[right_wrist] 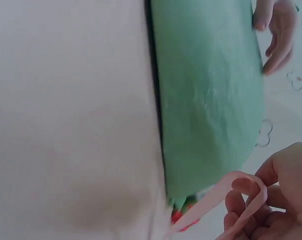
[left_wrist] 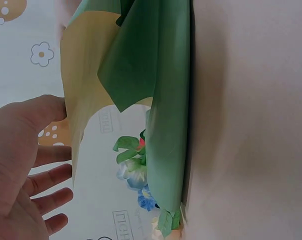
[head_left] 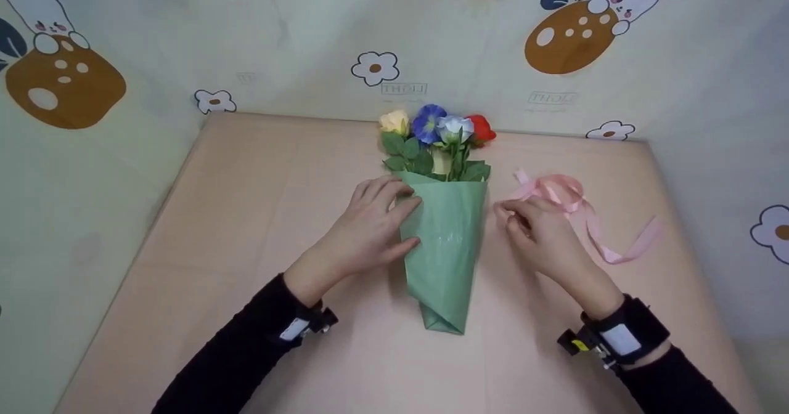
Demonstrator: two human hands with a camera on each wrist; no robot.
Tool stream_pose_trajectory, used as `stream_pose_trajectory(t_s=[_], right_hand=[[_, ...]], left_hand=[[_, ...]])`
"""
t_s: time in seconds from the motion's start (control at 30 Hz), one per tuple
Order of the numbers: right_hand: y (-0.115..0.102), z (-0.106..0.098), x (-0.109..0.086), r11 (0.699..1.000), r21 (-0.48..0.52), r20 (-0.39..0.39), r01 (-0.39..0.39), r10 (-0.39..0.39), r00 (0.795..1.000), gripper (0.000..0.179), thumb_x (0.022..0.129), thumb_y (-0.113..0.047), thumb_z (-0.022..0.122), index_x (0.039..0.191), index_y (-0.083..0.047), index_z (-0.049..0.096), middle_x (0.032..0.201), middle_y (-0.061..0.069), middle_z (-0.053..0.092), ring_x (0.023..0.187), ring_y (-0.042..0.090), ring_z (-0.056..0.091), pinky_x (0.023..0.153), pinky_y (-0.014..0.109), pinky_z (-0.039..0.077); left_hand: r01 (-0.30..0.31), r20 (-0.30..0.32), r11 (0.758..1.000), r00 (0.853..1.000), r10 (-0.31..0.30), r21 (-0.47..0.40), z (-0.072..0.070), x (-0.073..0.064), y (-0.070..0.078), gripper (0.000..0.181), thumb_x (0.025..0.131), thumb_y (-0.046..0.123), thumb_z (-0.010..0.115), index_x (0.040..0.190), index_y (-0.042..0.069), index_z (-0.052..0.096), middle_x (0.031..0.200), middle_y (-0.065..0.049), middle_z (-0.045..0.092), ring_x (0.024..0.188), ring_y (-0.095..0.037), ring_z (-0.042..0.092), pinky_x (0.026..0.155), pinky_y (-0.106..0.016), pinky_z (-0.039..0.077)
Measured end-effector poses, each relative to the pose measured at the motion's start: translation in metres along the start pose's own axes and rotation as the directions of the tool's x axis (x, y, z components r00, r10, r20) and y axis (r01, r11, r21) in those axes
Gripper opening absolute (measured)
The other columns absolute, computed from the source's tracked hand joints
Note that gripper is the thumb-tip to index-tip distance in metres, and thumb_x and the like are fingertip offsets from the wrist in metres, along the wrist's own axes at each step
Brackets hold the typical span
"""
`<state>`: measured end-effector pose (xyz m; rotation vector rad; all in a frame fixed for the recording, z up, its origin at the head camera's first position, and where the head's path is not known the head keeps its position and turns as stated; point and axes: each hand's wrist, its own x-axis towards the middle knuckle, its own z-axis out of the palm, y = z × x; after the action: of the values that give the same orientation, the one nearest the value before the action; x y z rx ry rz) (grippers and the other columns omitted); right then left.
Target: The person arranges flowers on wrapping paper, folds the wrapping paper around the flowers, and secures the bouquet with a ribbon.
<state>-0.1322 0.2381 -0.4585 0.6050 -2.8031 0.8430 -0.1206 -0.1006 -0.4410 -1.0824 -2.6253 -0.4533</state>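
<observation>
A bouquet of flowers [head_left: 455,129] in yellow, blue, pale blue and red stands out of a cone of green wrapping paper [head_left: 447,235] lying on the table. My left hand [head_left: 376,223] rests on the paper's left side, fingers spread and lightly bent; in the left wrist view, the fingertips [left_wrist: 61,195] meet the paper's edge. To the right of the bouquet, my right hand [head_left: 548,232] pinches a pink ribbon [right_wrist: 248,187], which loops over the fingers in the right wrist view. The rest of that ribbon trails behind the hand.
The ribbon's loose tail [head_left: 629,254] curls across the right side of the table [head_left: 209,229], covered in pale pink. Behind and around it hangs a cloth [head_left: 296,38] printed with rabbits and flowers. Both wrists wear black straps with small cameras.
</observation>
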Motion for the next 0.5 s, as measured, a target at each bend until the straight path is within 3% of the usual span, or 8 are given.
stream_pose_trajectory(t_s=[0.13, 0.27, 0.33, 0.5], right_hand=[[-0.028, 0.016, -0.007, 0.988, 0.068, 0.013, 0.137, -0.138, 0.990, 0.030, 0.101, 0.004, 0.067, 0.130, 0.003, 0.076, 0.113, 0.015, 0.076, 0.095, 0.024, 0.068, 0.082, 0.040, 0.061], [-0.046, 0.031, -0.015, 0.979, 0.131, 0.077, 0.156, -0.167, 0.983, 0.031, 0.104, -0.001, 0.069, 0.135, 0.000, 0.076, 0.108, 0.009, 0.072, 0.091, 0.018, 0.065, 0.076, 0.031, 0.060], [-0.053, 0.037, -0.017, 0.975, 0.165, 0.119, 0.145, -0.166, 0.979, 0.031, 0.106, -0.005, 0.069, 0.137, -0.001, 0.075, 0.107, 0.008, 0.070, 0.086, 0.016, 0.061, 0.071, 0.029, 0.056], [-0.064, 0.045, -0.018, 0.951, 0.283, 0.202, 0.124, -0.186, 0.962, 0.031, 0.112, -0.011, 0.063, 0.140, -0.005, 0.074, 0.135, 0.009, 0.070, 0.114, 0.019, 0.069, 0.090, 0.034, 0.061]], left_hand=[[-0.034, -0.048, 0.999, 0.998, 0.034, -0.002, -0.002, 0.000, 0.006, 0.052, 0.099, 0.030, 0.083, 0.140, 0.002, 0.068, 0.137, -0.017, 0.063, 0.134, -0.039, 0.052, 0.112, -0.058, 0.042], [-0.076, -0.077, 0.997, 0.994, 0.075, -0.011, -0.002, 0.001, 0.014, 0.044, 0.102, 0.019, 0.079, 0.141, 0.001, 0.069, 0.135, -0.015, 0.066, 0.128, -0.035, 0.057, 0.109, -0.053, 0.047], [-0.095, -0.054, 0.995, 0.994, 0.093, -0.041, -0.001, 0.002, 0.017, 0.043, 0.103, 0.012, 0.076, 0.142, 0.000, 0.067, 0.137, -0.015, 0.066, 0.127, -0.033, 0.060, 0.109, -0.050, 0.049], [-0.075, 0.109, 0.972, 0.989, 0.102, -0.225, 0.010, 0.004, 0.019, 0.049, 0.104, 0.003, 0.070, 0.151, -0.002, 0.059, 0.148, -0.019, 0.062, 0.137, -0.034, 0.060, 0.116, -0.045, 0.050]])
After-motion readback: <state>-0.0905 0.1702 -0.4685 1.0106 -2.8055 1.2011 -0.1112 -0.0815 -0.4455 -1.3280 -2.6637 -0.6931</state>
